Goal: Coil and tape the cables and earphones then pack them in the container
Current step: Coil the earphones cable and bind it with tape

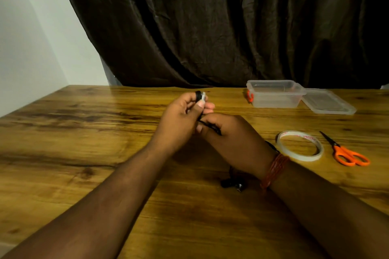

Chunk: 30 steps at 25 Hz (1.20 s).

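Over the middle of the wooden table [84,132], my left hand [181,118] grips a small black coil of cable [199,96] with a white piece on it, held at the fingertips. My right hand [229,139] sits just below and right, its fingers curled round the black cord [208,125] that runs down from the coil. Black earphone ends [231,183] lie on the table under my right wrist. A clear plastic container [275,93] stands open at the back right, its lid [328,102] leaning beside it. A roll of white tape [300,145] lies right of my right hand.
Orange-handled scissors [347,153] lie right of the tape roll. A dark curtain [210,27] hangs behind the table's far edge, and a white wall stands at the left. An orange thread band [273,170] wraps my right wrist.
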Motion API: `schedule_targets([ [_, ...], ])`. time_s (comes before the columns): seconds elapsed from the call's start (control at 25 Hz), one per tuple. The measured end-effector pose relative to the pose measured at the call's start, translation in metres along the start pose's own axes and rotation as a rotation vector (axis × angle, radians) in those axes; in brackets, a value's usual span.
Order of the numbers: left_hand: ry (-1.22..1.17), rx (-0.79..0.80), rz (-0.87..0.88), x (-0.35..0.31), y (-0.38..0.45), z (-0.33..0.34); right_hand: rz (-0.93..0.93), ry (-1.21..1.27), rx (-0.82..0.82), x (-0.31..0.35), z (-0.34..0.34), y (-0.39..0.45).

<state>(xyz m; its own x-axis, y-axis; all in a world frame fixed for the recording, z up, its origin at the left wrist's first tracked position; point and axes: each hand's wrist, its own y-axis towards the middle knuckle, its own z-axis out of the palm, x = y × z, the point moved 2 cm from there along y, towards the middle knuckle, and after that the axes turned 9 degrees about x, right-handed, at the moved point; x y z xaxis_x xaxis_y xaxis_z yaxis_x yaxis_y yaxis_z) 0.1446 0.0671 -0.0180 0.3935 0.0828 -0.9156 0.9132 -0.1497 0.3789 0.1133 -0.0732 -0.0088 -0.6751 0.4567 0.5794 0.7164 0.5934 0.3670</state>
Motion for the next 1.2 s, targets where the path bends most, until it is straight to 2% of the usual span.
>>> schedule_targets([
  [0.2,0.173,0.195,-0.037,0.0,-0.003,0.003,0.022,-0.043,-0.181,-0.006,-0.02,0.002],
  [0.36,0.06,0.349,-0.09,-0.004,-0.008,0.007,0.019,-0.129,-0.309,-0.013,-0.038,0.005],
  [0.44,-0.103,0.377,-0.096,-0.007,-0.011,0.008,0.029,-0.108,-0.328,-0.017,-0.041,0.006],
  [0.56,-0.379,0.377,-0.124,-0.014,-0.014,0.007,0.032,0.054,-0.316,-0.02,-0.039,0.008],
  [0.76,-0.496,0.384,-0.089,-0.023,-0.016,0.006,0.015,0.288,-0.276,-0.022,-0.03,0.011],
  [1.0,-0.769,0.295,0.035,-0.027,-0.01,0.0,0.079,0.331,-0.172,-0.027,-0.005,0.012],
  [1.2,-0.749,0.179,0.087,-0.022,-0.005,-0.003,0.092,0.344,-0.099,-0.02,0.002,0.01],
])
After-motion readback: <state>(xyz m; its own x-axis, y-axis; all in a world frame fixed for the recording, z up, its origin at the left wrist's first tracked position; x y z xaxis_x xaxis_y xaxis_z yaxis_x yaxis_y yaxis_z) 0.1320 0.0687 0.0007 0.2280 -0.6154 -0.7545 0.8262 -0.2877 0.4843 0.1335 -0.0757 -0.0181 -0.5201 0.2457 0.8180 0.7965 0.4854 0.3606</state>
